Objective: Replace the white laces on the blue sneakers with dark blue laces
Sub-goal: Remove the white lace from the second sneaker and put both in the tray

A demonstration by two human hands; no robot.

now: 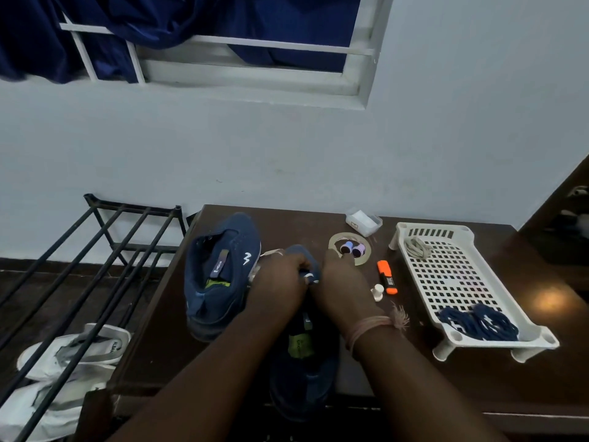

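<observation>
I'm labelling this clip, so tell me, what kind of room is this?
Probably a room in a home: a barred window with a dark blue curtain, a black shoe rack over white shoes, and a brown table.

Both hands [314, 279] on a blue sneaker [302, 339] atop the brown table [478, 378].

Just one head cam, wide-angle, looking forward and down over the table's [478, 371] near edge, close to both hands.

blue sneakers [223, 272] on table, dark blue laces [479, 323] in tray
</observation>
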